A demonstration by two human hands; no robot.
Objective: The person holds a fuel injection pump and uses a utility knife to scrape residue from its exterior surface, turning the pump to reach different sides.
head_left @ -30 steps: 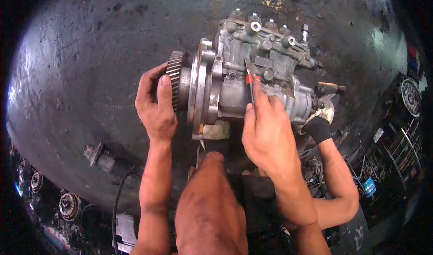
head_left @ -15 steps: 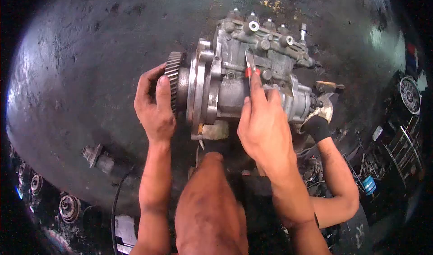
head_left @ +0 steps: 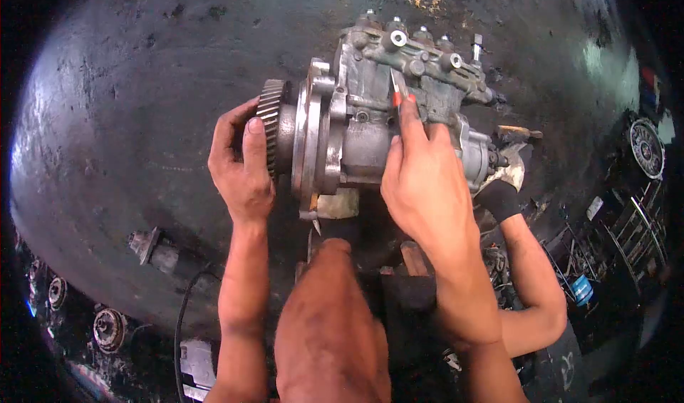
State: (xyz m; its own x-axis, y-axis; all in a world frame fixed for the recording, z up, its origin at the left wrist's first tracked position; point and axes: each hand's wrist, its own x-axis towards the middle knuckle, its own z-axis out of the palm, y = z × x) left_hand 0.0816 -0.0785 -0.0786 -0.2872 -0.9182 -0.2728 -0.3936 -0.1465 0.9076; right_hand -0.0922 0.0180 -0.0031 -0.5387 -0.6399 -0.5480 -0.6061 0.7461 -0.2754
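Note:
A grimy metal fuel injection pump (head_left: 370, 128) lies across the middle of the view, above my knee (head_left: 331, 317). A toothed gear (head_left: 271, 128) sits on its left end. My left hand (head_left: 241, 164) grips that gear, thumb across the teeth. My right hand (head_left: 426, 182) holds a thin tool with a red handle (head_left: 397, 93); its tip touches the pump body below the row of outlet fittings (head_left: 420, 50). Another person's forearm (head_left: 531, 275) with a dark wristband reaches in from the right to the pump's right end.
A large dark rounded surface (head_left: 142, 118) fills the background behind the pump. A bolt fitting (head_left: 153, 250) sticks out at lower left. Round metal parts (head_left: 107, 324) lie at bottom left. Shelves and a blue object (head_left: 583, 292) are at right.
My right hand slid up along the pump, carrying the red-handled tool tip higher toward the fittings. The left hand stayed on the gear. The view shifted slightly.

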